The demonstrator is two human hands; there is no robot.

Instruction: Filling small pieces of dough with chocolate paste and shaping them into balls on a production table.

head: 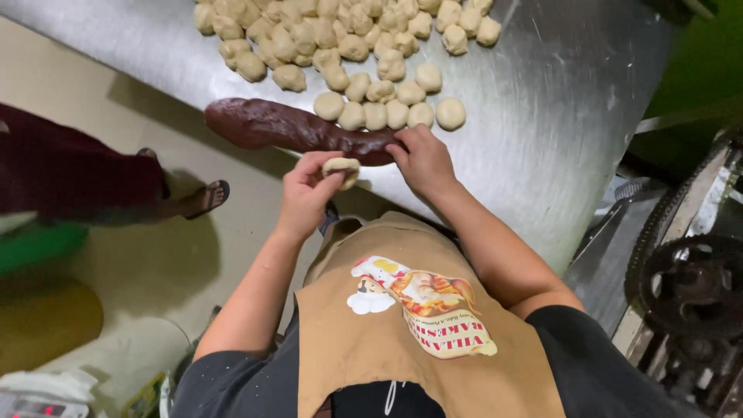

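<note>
Left hand (303, 195): cupping a flattened dough piece (342, 169), fingers curling around it, hovering just off the counter (542, 124) near edge.
Right hand (424, 161): pinching the end of the dark filling log (294, 128).
Filling log: lying along the near edge.
Dough balls (348, 46): crowding the far side; bare steel lying rightward.

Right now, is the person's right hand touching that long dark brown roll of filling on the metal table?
Touching. The head view shows the right hand with its fingertips pressed onto the end of the brown roll, no gap between them.

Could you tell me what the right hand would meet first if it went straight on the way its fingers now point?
The right hand already touches the dark brown roll; past it, probably the nearest dough balls.
</note>
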